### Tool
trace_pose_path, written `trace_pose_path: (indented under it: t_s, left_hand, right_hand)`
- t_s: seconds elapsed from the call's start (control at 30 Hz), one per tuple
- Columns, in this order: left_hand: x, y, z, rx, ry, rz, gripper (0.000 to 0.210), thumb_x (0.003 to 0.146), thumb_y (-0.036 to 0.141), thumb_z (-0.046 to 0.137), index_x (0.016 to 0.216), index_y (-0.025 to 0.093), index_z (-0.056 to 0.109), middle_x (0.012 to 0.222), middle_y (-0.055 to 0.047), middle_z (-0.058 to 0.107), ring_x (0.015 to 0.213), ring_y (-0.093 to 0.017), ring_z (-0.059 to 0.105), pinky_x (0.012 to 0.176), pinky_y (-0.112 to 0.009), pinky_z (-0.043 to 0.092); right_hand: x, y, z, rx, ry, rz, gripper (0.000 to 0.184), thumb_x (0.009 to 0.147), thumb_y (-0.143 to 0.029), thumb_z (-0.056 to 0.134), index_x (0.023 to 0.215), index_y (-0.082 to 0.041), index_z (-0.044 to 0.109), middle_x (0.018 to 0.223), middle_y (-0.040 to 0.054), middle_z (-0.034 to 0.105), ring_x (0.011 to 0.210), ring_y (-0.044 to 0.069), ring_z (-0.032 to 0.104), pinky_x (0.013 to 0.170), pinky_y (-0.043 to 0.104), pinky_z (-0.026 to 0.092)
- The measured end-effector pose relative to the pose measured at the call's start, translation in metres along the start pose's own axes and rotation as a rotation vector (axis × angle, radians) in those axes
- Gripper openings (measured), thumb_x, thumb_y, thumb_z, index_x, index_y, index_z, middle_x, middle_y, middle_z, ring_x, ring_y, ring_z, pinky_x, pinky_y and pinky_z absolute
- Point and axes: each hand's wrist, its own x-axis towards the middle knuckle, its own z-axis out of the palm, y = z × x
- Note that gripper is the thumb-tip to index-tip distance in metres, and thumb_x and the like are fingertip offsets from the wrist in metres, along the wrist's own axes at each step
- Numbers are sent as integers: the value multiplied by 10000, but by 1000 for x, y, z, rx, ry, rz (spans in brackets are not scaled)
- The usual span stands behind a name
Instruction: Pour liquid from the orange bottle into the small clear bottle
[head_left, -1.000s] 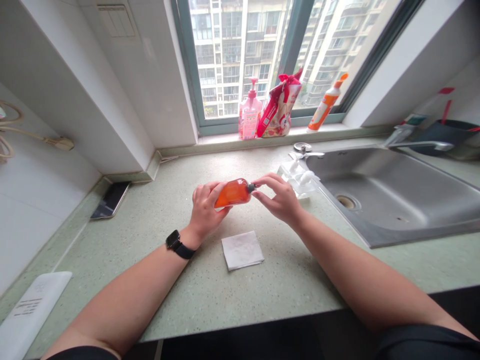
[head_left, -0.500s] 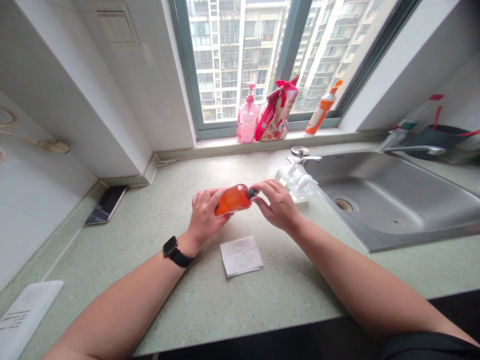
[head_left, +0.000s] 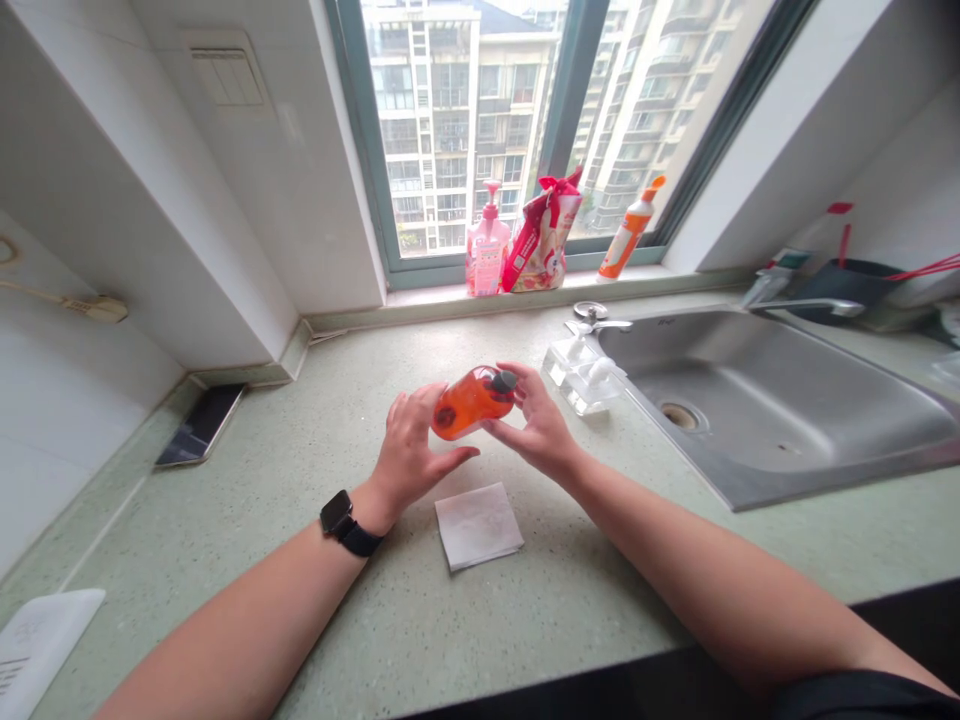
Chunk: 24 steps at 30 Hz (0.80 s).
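An orange see-through bottle (head_left: 466, 408) with a black cap (head_left: 504, 382) is held tilted above the counter, its cap end to the right. My left hand (head_left: 409, 445) has its fingers against the bottle's base end, while its thumb sticks out below, off the bottle. Around the cap end, my right hand (head_left: 536, 420) grips with the thumb underneath and the fingers behind. Below the bottle, a folded white tissue (head_left: 478, 528) lies flat on the green speckled counter (head_left: 360, 630). Clear pump bottles (head_left: 581, 375) stand beyond my right hand, beside the sink.
On the right is a steel sink (head_left: 780, 400) with a faucet (head_left: 817, 305). A phone (head_left: 201, 425) lies at the left wall. The sill holds a pink pump bottle (head_left: 487, 250), a red bag (head_left: 544, 235) and an orange-and-white bottle (head_left: 628, 235). A white object (head_left: 52, 630) sits front left.
My right fingers have shifted from pinching the cap to gripping the bottle beside it. The left thumb has come off the bottle. The bottle's cap now points more towards me.
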Motion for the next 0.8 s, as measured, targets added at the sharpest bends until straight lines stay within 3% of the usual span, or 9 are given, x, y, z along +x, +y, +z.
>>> trace_pose_path:
  t_s: [0.17,0.27,0.53,0.8]
  left_hand:
    - [1,1,-2,-4,-52,-34,743,1046,580,608,1649,258,316,1582,-184,563,1481,-359,534,1291,-628,320]
    - [1,1,0,-13,-59,-49,662,1060,503,593,1628,261,354,1544,-169,599,1449,-344,562,1287,-629,327]
    - [0,-1,4,-16,-90,-36,603,1060,428,584,1609,268,393,1533,-145,623,1446,-330,582,1317,-636,298]
    - [0,0,3,-42,-89,1,592,1061,390,581,1606,258,390,1512,-151,633,1438,-330,587,1279,-640,366]
  right_hand:
    - [20,9,-34,-176,272,10,669,832,-526,845,1364,-292,515,1327,110,684,1161,285,703,1037,515,596]
    - [29,14,-51,-320,354,-7,665,828,-578,835,1349,-276,553,1317,121,697,1120,292,706,1002,521,612]
    - [33,30,-61,-640,298,-95,631,894,-673,730,1317,-216,627,1231,153,686,1113,329,682,1022,548,590]
    - [37,43,-67,-723,332,8,595,897,-706,697,1237,-231,587,1199,142,716,1034,329,730,887,488,610]
